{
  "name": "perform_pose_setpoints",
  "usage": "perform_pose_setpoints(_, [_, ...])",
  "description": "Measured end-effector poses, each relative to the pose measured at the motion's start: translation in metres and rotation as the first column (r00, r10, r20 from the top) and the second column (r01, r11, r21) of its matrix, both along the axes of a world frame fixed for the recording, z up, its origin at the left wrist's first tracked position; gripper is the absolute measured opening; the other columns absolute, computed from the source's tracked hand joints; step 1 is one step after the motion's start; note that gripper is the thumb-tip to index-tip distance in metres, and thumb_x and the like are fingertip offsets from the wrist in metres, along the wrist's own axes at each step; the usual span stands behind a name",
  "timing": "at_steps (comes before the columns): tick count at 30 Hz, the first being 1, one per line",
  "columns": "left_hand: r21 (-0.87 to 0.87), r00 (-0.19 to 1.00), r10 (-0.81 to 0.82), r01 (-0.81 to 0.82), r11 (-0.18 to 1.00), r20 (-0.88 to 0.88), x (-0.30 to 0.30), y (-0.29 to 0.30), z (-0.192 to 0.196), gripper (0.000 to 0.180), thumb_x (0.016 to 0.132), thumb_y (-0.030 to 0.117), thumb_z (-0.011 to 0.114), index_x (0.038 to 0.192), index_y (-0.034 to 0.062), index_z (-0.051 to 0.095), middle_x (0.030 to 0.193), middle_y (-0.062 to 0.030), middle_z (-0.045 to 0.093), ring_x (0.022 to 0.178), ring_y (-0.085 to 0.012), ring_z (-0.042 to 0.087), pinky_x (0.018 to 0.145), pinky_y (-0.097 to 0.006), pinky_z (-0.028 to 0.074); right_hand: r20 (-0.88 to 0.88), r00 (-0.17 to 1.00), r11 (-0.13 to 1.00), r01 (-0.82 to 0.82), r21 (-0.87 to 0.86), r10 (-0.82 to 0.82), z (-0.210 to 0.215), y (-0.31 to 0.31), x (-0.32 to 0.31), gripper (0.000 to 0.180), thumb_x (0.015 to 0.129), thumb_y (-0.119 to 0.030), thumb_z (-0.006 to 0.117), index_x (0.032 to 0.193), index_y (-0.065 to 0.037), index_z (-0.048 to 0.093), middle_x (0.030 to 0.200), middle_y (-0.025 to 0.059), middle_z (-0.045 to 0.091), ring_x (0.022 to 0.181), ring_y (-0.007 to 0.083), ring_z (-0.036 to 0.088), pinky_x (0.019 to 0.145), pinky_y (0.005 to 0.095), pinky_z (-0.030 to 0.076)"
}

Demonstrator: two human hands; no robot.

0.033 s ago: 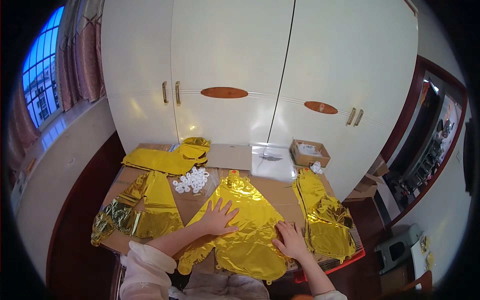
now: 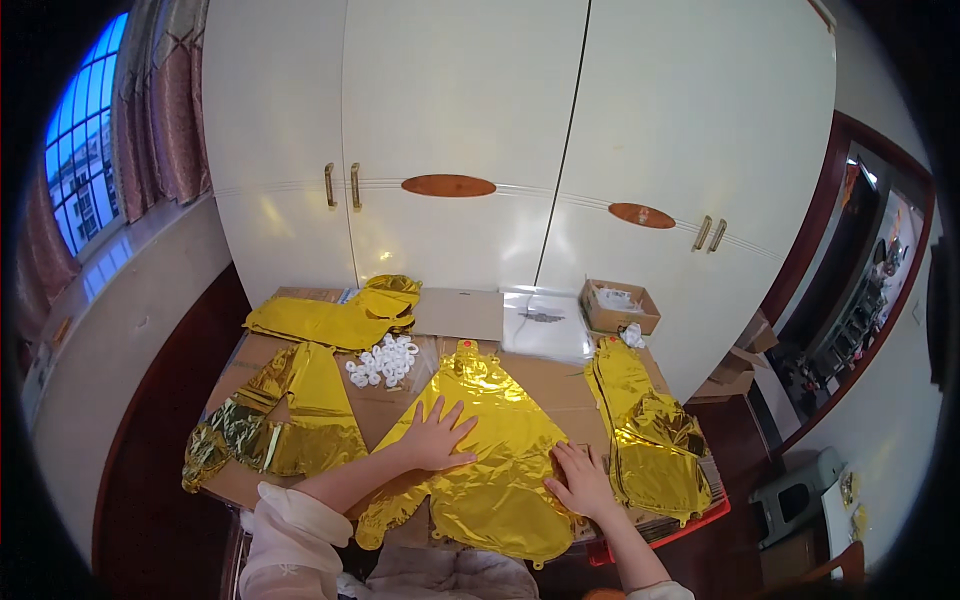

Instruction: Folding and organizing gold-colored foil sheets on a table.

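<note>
A flat, uninflated gold foil balloon (image 2: 500, 495) lies before me on the cardboard-covered table (image 2: 560, 385), a small red spot near its narrow far end. My left hand (image 2: 437, 440) rests palm down on its middle left, fingers spread. At the balloon's right edge lies my right hand (image 2: 582, 482), its fingers stretched out and touching the foil. To the left is another flat gold foil balloon (image 2: 325, 400), wrinkled and shiny. More gold foil balloons (image 2: 655, 440) lie layered on the right, and another flat gold batch (image 2: 320, 318) sits at the back left.
Small white rings (image 2: 382, 361) form a pile left of the balloon's tip. Behind stand clear plastic bags (image 2: 545, 325), a grey-brown card sheet (image 2: 460, 313) and a small open cardboard box (image 2: 622, 308). A white cabinet (image 2: 460, 100) rises behind the table; a grey stool (image 2: 798, 497) stands at right.
</note>
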State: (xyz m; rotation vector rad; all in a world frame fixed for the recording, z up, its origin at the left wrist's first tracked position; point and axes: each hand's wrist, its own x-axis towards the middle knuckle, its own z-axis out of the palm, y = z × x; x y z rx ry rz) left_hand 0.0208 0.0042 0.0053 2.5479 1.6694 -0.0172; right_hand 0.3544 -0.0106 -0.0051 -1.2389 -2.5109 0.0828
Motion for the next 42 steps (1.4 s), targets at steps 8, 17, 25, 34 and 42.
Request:
perform_pose_setpoints(8, [-0.001, 1.0, -0.016, 0.016, 1.0, 0.003, 0.008, 0.003, 0.0, 0.084, 0.085, 0.076, 0.032, 0.15, 0.0233, 0.022, 0.155, -0.018, 0.015, 0.142, -0.046, 0.009, 0.107, -0.07, 0.01, -0.086, 0.996, 1.0, 0.028, 0.008, -0.028, 0.007, 0.001, 0.006, 0.055, 0.089, -0.037, 0.056, 0.133, -0.005, 0.047, 0.136, 0.0144, 0.05, 0.131, 0.0303, 0.041, 0.11, 0.0523, 0.023])
perform_pose_setpoints(17, [0.152, 1.0, -0.027, 0.024, 0.988, 0.016, 0.001, 0.001, 0.011, 0.08, 0.088, 0.072, 0.033, 0.15, 0.0211, 0.024, 0.155, -0.0184, 0.015, 0.141, -0.0458, 0.012, 0.106, -0.07, 0.015, 0.027, 0.91, 0.911, 0.413, 0.017, -0.413, 0.048, 0.114, 0.155, 0.058, 0.074, -0.007, 0.059, 0.131, -0.015, 0.05, 0.139, 0.0136, 0.044, 0.13, 0.034, 0.039, 0.106, 0.0467, 0.032])
perform_pose_setpoints(25, [0.126, 0.995, -0.091, 0.095, 0.987, -0.037, -0.006, -0.03, 0.034, 0.079, 0.087, 0.068, 0.043, 0.147, 0.0188, 0.029, 0.153, -0.0216, 0.017, 0.14, -0.0489, 0.012, 0.105, -0.07, 0.018, 0.526, 0.835, 0.986, 0.107, 0.127, -0.159, 0.064, 0.161, 0.147, 0.051, 0.068, -0.008, 0.062, 0.115, -0.029, 0.064, 0.132, 0.0062, 0.051, 0.131, 0.0295, 0.037, 0.109, 0.0437, 0.03])
perform_pose_setpoints(34, [0.208, 0.905, -0.24, 0.174, 0.962, 0.352, -0.033, -0.049, 0.096, 0.06, 0.089, 0.046, 0.059, 0.137, 0.0128, 0.046, 0.146, -0.0201, 0.035, 0.137, -0.0415, 0.028, 0.107, -0.057, 0.028, 0.782, 0.607, 0.989, 0.113, 0.092, -0.143, 0.108, 0.115, 0.115, 0.018, 0.068, -0.025, 0.062, 0.078, -0.014, 0.071, 0.075, 0.0072, 0.068, 0.085, 0.0238, 0.066, 0.104, 0.0411, 0.035])
perform_pose_setpoints(42, [0.347, -0.046, -0.411, 0.625, 0.699, 0.911, 0.002, -0.125, 0.24, 0.051, 0.094, 0.034, 0.057, 0.128, -0.0027, 0.05, 0.139, -0.0184, 0.045, 0.132, -0.0318, 0.04, 0.107, -0.044, 0.034, 0.752, 0.642, 0.973, 0.232, -0.005, -0.149, 0.093, 0.019, 0.108, 0.025, 0.077, -0.035, 0.06, 0.086, -0.015, 0.072, 0.08, 0.0074, 0.071, 0.079, 0.0235, 0.069, 0.086, 0.0454, 0.046])
